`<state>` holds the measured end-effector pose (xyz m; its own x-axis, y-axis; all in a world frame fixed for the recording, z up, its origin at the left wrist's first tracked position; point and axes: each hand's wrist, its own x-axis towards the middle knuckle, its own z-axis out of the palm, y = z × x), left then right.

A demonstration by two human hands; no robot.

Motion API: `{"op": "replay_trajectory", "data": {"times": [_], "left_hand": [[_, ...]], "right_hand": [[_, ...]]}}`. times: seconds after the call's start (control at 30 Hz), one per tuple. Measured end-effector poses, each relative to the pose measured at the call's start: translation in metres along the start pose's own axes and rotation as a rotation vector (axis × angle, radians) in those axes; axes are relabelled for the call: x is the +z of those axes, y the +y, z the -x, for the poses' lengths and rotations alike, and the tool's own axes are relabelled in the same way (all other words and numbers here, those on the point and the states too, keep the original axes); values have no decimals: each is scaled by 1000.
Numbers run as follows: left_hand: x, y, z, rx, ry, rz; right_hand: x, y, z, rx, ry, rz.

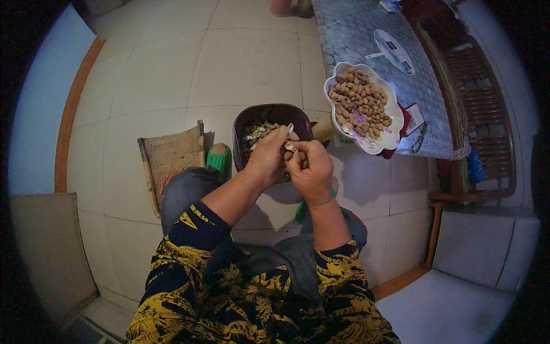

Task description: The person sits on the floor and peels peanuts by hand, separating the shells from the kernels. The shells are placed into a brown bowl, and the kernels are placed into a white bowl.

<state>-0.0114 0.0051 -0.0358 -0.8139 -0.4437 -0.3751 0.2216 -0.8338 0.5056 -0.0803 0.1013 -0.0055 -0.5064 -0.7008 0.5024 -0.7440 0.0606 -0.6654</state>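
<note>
Both hands meet over a dark plastic bin [275, 108] that holds loose peanut shells [259, 131]. My left hand [268, 154] is closed around several unshelled peanuts [288, 156], partly hidden by the fingers. A split peanut shell [291, 146] with a pale inside sits between the two hands, and the thumb and fingers of my right hand [313, 170] pinch it. Another pale piece of shell [290, 128] sticks up by the left fingertips. To the right of the bin, a white scalloped dish [389, 144] carries many peanuts in their shells [359, 99].
Left of the bin, a woven tray [172, 150] on the tiled floor holds small reddish kernels [172, 176], partly behind my knee. A covered table [343, 30] at the right bears a hand fan [394, 51] and eyeglasses [421, 136]. Green slippers [218, 160] flank the bin.
</note>
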Motion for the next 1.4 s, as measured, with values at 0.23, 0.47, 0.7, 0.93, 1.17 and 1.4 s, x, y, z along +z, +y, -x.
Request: {"op": "replay_trajectory", "data": {"times": [0.23, 0.47, 0.7, 0.93, 1.17, 1.4], "left_hand": [[0, 1, 0, -57, -28, 64], [-4, -1, -2, -80, 38, 60], [-9, -2, -4, -59, 44, 15], [-2, 5, 0, -87, 226, 0], [-10, 7, -1, -133, 113, 7], [-2, 11, 5, -79, 55, -34]], "right_hand": [[-10, -10, -12, -228, -89, 157], [-8, -10, -13, -282, -84, 207], [-10, -7, -8, -56, -71, 170], [-14, 5, -8, 51, 23, 221], [-40, -11, -20, -89, 84, 270], [-120, 30, -69, 165, 53, 620]]}}
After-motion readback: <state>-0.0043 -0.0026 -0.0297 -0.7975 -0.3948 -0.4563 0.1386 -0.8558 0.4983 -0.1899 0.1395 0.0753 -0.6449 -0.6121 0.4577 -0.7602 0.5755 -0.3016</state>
